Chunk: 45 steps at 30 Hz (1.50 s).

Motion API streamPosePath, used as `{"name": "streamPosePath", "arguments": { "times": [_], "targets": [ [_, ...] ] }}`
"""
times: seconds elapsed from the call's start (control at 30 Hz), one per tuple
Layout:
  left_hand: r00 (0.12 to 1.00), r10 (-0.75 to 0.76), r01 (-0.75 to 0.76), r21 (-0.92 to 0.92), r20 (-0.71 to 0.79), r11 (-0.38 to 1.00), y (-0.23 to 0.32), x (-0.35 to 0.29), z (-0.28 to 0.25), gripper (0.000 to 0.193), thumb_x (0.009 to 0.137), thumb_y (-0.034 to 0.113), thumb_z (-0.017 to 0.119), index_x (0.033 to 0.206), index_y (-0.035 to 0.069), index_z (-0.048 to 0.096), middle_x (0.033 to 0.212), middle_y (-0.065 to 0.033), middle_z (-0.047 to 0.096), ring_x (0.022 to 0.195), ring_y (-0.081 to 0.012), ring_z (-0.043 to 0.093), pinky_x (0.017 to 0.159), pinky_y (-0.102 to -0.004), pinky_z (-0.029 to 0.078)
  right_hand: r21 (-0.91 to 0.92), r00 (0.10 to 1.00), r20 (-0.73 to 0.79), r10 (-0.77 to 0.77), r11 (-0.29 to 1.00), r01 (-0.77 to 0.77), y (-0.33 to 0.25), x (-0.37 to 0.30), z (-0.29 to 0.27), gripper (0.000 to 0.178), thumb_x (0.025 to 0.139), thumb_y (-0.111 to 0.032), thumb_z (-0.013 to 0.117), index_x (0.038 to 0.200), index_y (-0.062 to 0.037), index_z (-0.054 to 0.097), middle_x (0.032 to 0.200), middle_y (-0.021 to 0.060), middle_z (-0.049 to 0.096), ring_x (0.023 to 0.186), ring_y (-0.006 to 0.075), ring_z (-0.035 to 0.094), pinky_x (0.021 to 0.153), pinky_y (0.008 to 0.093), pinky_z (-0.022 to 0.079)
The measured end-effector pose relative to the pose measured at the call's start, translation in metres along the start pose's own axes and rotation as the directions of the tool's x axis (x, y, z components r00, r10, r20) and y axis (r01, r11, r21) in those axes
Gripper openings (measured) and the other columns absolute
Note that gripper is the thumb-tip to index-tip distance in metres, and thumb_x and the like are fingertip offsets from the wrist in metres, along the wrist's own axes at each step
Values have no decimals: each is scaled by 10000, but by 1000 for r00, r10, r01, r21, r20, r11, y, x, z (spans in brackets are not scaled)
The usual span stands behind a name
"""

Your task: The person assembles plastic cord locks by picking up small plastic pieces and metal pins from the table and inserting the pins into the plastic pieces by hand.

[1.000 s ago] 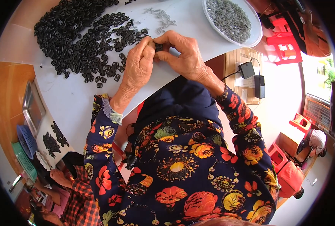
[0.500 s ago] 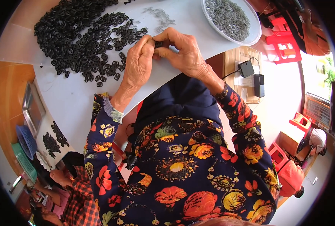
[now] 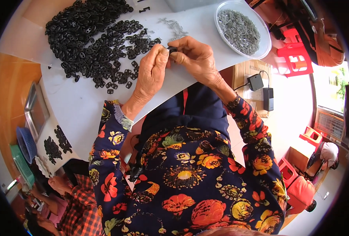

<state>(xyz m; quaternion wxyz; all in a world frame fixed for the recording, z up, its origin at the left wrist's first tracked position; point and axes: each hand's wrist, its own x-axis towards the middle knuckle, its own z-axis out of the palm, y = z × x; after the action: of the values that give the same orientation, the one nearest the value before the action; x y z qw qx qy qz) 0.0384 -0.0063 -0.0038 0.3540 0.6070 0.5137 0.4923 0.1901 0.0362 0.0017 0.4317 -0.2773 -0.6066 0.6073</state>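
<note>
Pinching one small black plastic part [image 3: 172,49] between them, left hand [image 3: 151,72] and right hand [image 3: 196,59] meet over the white tabletop [image 3: 84,106], fingertips closed tight on it. Big heap of black parts [image 3: 92,35] lies just left, loose grey pins [image 3: 174,26] beyond, clear bowl of grey pins [image 3: 241,29] at right. Orange wooden floor [image 3: 9,90] at left, red stools [image 3: 296,59] to the right, another person in a plaid shirt [image 3: 76,208] at lower left.

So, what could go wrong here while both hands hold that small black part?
The small black part is pinched only between the fingertips of the left hand and right hand, so it might slip into the pile of black parts. A sleeve could also brush the loose metal pins off the white table.
</note>
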Motion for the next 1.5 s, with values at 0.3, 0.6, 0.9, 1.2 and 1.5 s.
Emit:
{"name": "streamPosePath", "arguments": {
  "times": [0.3,0.6,0.9,1.2,1.5],
  "targets": [
    [991,12,10,-166,133,986,-1,-3,5,273,963,200,458,792,-10,495,622,-51,475,580,-125,449,560,-278,401,-398,857,-260,-445,858,324,-124,116,-45,248,925,-35,531,1154,59,520,690,44,601,527,59,490,478,191,401],
    [983,-101,126,-164,152,978,9,-3,-1,266,957,202,457,806,-12,504,630,-46,495,575,-118,450,548,-277,396,-687,946,277,-168,654,317,-36,84,-9,96,812,-95,614,849,-21,663,735,114,665,591,238,632,600,313,515],
    [990,-34,65,-224,140,972,1,0,4,275,961,235,454,844,-8,509,654,-56,512,580,-130,462,563,-287,415,-731,884,435,-170,506,457,5,116,5,177,790,-24,552,925,-41,665,844,132,660,796,336,626,717,426,500],
    [988,-46,79,-224,148,972,1,-1,3,265,956,224,458,844,-8,518,631,-66,495,559,-144,453,552,-299,412,-516,968,250,-24,843,154,0,122,13,162,860,-117,640,1006,-55,674,757,28,660,665,74,599,631,237,508],
    [986,-32,58,-156,166,986,1,-3,4,216,933,170,480,833,-19,510,645,-116,489,558,-249,465,557,-344,411,-736,900,433,54,597,319,-18,104,-7,144,801,-64,647,937,-17,661,767,95,677,657,189,648,631,311,518]
  ]
}}
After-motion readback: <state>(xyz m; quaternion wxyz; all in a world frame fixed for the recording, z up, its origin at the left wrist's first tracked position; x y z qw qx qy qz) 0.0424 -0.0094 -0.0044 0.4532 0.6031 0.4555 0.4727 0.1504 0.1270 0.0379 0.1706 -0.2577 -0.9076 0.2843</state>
